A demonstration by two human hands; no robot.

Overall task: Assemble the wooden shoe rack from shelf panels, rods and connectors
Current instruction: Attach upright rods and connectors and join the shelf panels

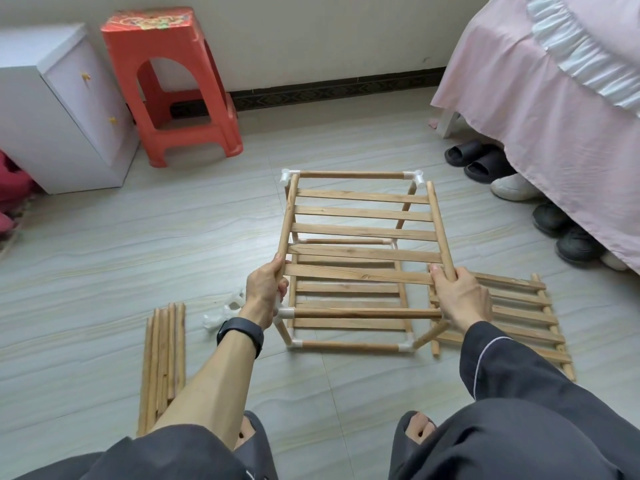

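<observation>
here the left hand [266, 289] and right hand [462, 296] curl around the near rail ends of the slatted light wooden shelf panel [363, 232], which stretches far from them.

A shelf panel [363, 233] is held above the rack frame [349, 346], which stands on the floor [104, 271] in the middle; the left hand [265, 289] grips the panel's left rail and the right hand [460, 299] its right rail. Left of the frame lie some connectors [225, 311] and, further left, a bundle of rods [162, 355], while just to its right a second shelf panel [519, 320] lies flat. Behind, a cabinet [52, 109] and a stool [173, 88] stand side by side at the far left by the wall [311, 36], and a bed [554, 98] fills the far right with shoes [485, 161] under its edge.
</observation>
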